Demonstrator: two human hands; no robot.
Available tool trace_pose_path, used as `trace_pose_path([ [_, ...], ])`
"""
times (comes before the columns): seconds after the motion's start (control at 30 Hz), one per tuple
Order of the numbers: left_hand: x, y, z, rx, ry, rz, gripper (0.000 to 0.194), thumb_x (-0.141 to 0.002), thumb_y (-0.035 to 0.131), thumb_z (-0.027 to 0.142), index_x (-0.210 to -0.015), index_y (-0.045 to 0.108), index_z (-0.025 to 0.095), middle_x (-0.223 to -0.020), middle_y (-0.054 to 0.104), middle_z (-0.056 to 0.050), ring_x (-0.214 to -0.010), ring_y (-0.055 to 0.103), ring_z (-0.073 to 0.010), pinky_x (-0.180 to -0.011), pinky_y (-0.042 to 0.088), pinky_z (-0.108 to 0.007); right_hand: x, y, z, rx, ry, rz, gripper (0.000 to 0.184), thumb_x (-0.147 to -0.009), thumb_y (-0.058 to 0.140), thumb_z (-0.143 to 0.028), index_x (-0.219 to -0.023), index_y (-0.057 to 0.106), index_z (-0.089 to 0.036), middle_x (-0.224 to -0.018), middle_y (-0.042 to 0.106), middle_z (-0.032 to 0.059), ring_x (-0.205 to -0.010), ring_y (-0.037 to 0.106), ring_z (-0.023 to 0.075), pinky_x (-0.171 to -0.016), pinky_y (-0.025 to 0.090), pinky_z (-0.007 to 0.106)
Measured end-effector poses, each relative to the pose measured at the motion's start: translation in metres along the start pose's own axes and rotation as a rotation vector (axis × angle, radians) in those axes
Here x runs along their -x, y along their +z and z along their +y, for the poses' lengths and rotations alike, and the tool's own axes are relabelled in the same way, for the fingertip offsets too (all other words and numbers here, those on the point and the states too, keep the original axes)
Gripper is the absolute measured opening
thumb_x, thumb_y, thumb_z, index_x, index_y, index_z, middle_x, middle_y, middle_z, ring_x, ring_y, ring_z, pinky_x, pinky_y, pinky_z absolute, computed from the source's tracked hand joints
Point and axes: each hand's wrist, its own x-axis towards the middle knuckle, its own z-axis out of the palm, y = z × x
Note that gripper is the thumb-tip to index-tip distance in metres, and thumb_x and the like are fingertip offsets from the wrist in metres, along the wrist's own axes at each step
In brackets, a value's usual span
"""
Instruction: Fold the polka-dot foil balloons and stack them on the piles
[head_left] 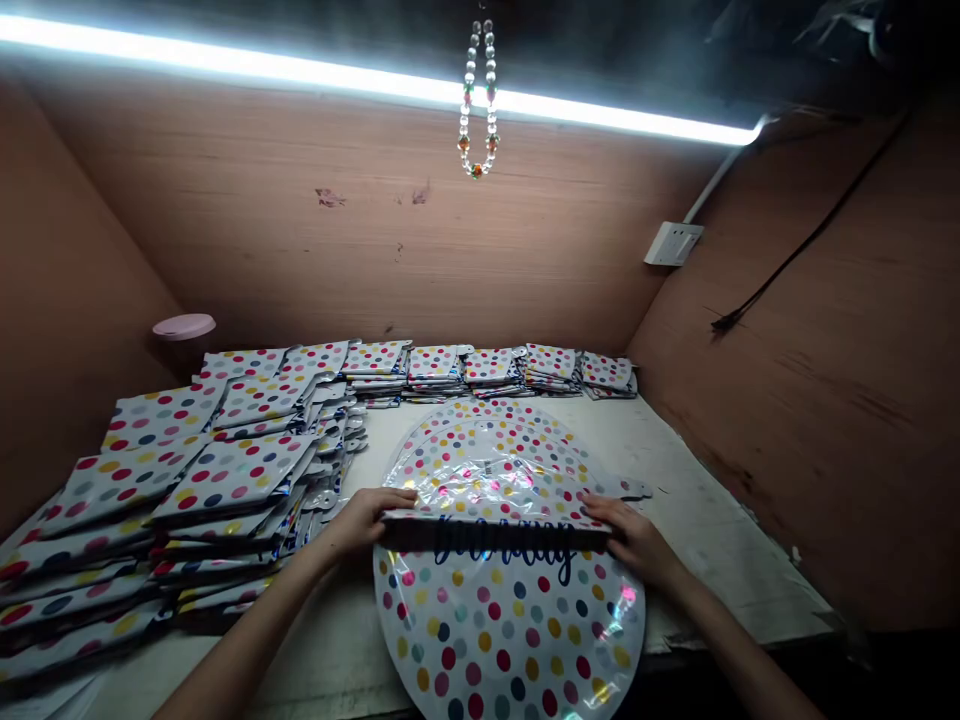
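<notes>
A flat, round foil balloon (510, 640) with coloured polka dots and blue lettering lies in front of me. Its far part is folded over, and a raised crease runs across the middle, partly hiding the lettering. My left hand (379, 515) grips the left end of this fold, thumb and fingers closed on the foil. At the opposite end my right hand (634, 535) pinches the fold the same way. Beyond the crease, a layer of dotted foil (487, 440) lies flat, with a tab (636, 489) sticking out to the right.
Stacks of folded dotted balloons (232, 475) cover the left side of the white tabletop (720, 540). A row of smaller stacks (491, 368) lines the back wall. A pink-lidded container (184, 328) stands at back left. Beads (477, 170) hang overhead; a cable (810, 235) hangs right.
</notes>
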Motion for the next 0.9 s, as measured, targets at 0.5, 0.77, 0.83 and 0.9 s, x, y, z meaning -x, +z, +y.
trace_pose_path([
  [0.5,-0.095,-0.012,0.007,-0.251,-0.596,0.28,0.035,-0.091,0.036,0.025,-0.122,0.049,0.015,-0.104,0.066,-0.018,-0.097,0.063,-0.0303,-0.078,0.047,-0.036,-0.111,0.013,0.035,0.245,0.614,0.166,0.035,-0.097,0.024,-0.037,-0.106,0.052,-0.019,-0.086,0.065,0.011,-0.081,0.062,0.024,-0.07,0.047,0.035],
  [0.77,-0.116,0.012,0.057,-0.518,-0.475,0.344,0.052,-0.091,0.041,0.033,-0.139,0.037,0.012,-0.142,0.039,-0.023,-0.134,0.033,-0.0365,-0.104,0.03,-0.055,-0.153,0.005,0.042,0.396,0.835,-0.095,0.033,-0.091,0.056,-0.036,-0.118,0.055,-0.017,-0.116,0.058,0.0064,-0.097,0.06,0.0184,-0.083,0.052,0.04],
  [0.83,-0.119,0.042,0.082,-0.606,-0.152,0.235,0.067,-0.084,0.053,0.038,-0.144,0.031,0.018,-0.152,0.026,-0.015,-0.141,0.018,-0.0353,-0.112,0.017,-0.054,-0.158,-0.001,0.036,0.421,0.836,-0.113,0.032,-0.091,0.055,-0.035,-0.117,0.056,-0.016,-0.116,0.059,0.0075,-0.096,0.061,0.019,-0.082,0.053,0.039],
  [0.9,-0.128,0.071,0.103,-0.636,0.008,0.115,0.077,-0.078,0.062,0.035,-0.145,0.03,0.019,-0.152,0.026,-0.015,-0.14,0.02,-0.0377,-0.113,0.016,-0.054,-0.156,-0.004,0.022,0.469,0.799,-0.087,0.03,-0.095,0.047,-0.034,-0.114,0.057,-0.013,-0.108,0.062,0.0117,-0.093,0.062,0.0214,-0.078,0.052,0.039],
])
